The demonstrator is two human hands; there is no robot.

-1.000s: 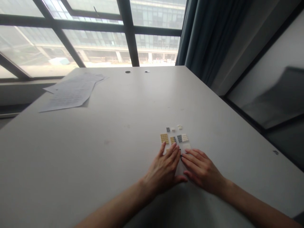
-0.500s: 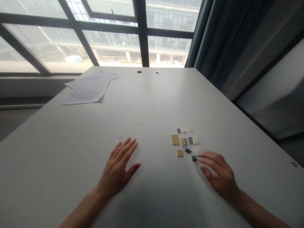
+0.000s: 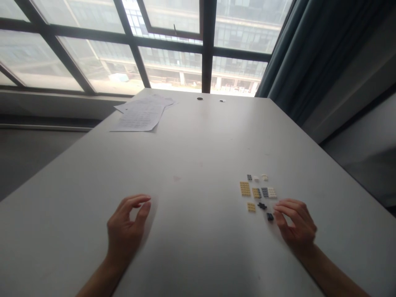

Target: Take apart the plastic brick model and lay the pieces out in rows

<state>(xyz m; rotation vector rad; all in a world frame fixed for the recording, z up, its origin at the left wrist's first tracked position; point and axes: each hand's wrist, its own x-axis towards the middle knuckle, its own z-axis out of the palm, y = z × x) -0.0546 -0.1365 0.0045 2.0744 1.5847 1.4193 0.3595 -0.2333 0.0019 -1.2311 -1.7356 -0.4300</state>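
My left hand (image 3: 128,222) is over the bare left part of the white table, its fingers curled toward the thumb in a pinch shape. Nothing shows between its fingertips. At the right side of the toy brick pieces, my right hand (image 3: 295,225) has thumb and fingertips brought together; whatever they may hold is hidden. Just left of its thumb lies a small black brick (image 3: 270,216). Near that are a black cross-shaped piece (image 3: 262,206), a tan plate (image 3: 251,207), a larger tan plate (image 3: 245,188), a tan-and-grey piece (image 3: 256,193), a dark grey plate (image 3: 265,192) and a white plate (image 3: 272,192).
Behind these lie a small grey piece (image 3: 249,177) and white pieces (image 3: 264,177). Printed sheets of paper (image 3: 139,117) rest at the table's far left. Two round cable holes, one dark (image 3: 199,99), sit by the far edge, before windows and a blue curtain (image 3: 287,70).
The view has swung left, shifting the table rightward in it. My left hand has moved left and curled from flat to a pinch shape. My right thumb and fingertips have come together.
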